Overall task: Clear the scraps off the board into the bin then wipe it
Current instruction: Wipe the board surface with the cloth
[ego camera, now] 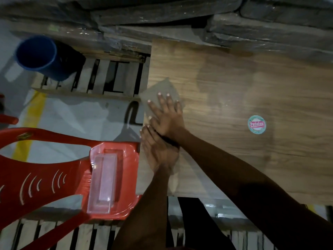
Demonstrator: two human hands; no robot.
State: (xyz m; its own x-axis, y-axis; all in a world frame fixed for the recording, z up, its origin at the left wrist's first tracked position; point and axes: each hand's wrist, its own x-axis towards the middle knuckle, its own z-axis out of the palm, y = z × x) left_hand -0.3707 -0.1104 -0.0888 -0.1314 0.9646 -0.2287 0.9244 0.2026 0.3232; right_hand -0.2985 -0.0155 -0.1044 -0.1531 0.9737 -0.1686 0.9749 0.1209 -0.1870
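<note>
The wooden board [234,98] fills the right half of the view, with faint damp streaks across it. At its left edge lies a grey cloth [160,86], and my right hand [166,116] presses flat on it with straight fingers. Just below, my left hand [156,150] lies at the board's left edge, its fingers straight and tucked under my right wrist; I see nothing held in it. A small pale scrap or patch [173,183] shows beside my left wrist. The blue bin [38,55] stands on its own at the upper left, off the board.
A red plastic chair [45,159] sits left of the board, with a clear plastic box [103,181] on its seat. A round sticker [256,124] marks the board. Wooden pallet slats [111,76] lie between bin and board. Wrapped dark bundles [180,13] line the far side.
</note>
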